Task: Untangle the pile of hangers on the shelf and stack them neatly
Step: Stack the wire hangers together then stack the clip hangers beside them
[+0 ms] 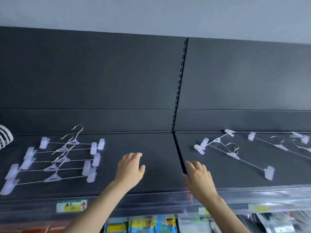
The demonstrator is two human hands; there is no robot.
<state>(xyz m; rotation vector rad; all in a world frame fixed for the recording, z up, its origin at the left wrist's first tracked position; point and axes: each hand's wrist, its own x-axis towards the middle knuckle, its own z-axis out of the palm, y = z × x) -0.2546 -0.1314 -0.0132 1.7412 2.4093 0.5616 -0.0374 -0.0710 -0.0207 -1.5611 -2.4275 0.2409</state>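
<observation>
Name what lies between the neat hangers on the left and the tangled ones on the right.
Head view: bare shelf, its dividing seam, and the left hand and right hand.

Stacked overlapping at 9 o'clock on the shelf (159,145): five clear clip hangers (64,159). Tangled at 3 o'clock: loose hangers (233,155).

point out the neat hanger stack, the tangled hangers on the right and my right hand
neat hanger stack (64,159): head view, centre piece of the middle hanger
tangled hangers (233,155): head view, centre piece of the long hanger
right hand (200,179): head view, back of the hand
</observation>
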